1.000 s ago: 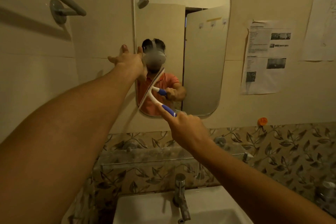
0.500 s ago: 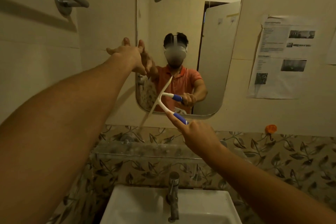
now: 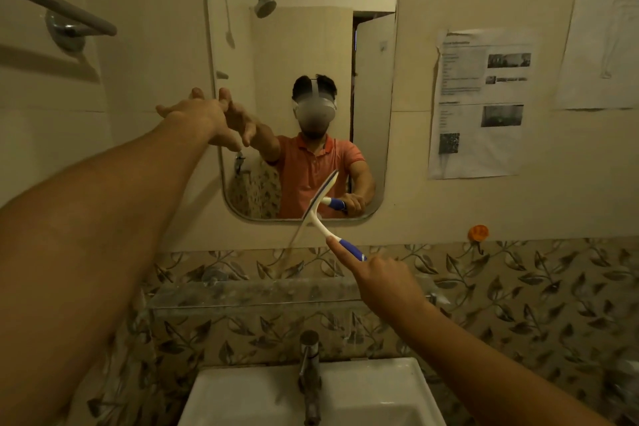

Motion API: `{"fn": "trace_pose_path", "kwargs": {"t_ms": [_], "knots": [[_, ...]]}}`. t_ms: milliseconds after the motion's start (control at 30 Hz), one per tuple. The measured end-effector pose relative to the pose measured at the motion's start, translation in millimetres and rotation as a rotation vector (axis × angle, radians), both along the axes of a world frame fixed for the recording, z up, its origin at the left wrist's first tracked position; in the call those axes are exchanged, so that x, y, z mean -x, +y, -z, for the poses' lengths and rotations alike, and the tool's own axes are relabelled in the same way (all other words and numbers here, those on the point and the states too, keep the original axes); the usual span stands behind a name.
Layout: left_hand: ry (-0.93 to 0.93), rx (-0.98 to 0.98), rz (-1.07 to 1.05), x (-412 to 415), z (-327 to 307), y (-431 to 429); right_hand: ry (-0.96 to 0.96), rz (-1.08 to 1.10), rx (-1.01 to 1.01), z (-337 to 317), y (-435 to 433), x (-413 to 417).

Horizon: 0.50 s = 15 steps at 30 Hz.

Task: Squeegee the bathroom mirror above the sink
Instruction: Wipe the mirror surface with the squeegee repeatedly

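A rounded rectangular mirror (image 3: 301, 45) hangs on the beige wall above a white sink (image 3: 373, 394). My right hand (image 3: 380, 284) grips the blue handle of a white squeegee (image 3: 320, 218), index finger stretched along it. Its tilted blade crosses the mirror's bottom edge, the upper part on the glass and the lower end over the wall below. My left hand (image 3: 200, 114) is raised at the mirror's left edge with fingers spread and nothing in it. The mirror reflects a person in an orange shirt and both hands.
A metal tap (image 3: 309, 370) rises behind the sink. A clear glass shelf (image 3: 249, 294) runs under the mirror along leaf-patterned tiles. A towel bar (image 3: 58, 9) is at the upper left. Printed paper sheets (image 3: 480, 104) and an orange hook (image 3: 478, 232) are on the right wall.
My right hand has drawn the squeegee down and rightward, so the blade now hangs past the mirror's bottom edge. My left hand stays at the mirror's left side.
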<state>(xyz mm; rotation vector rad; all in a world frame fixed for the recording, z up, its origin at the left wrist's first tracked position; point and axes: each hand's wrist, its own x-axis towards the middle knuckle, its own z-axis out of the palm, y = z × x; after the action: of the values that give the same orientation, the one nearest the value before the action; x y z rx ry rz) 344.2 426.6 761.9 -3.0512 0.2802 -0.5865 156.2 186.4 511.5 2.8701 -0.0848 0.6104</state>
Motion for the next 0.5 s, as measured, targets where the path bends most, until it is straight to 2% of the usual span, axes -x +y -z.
{"fn": "trace_pose_path", "kwargs": {"t_ms": [500], "knots": [[0.036, -0.036, 0.011, 4.9, -4.9, 3.9, -0.005, 0.066, -0.021, 11.6, -1.9, 8.7]]}}
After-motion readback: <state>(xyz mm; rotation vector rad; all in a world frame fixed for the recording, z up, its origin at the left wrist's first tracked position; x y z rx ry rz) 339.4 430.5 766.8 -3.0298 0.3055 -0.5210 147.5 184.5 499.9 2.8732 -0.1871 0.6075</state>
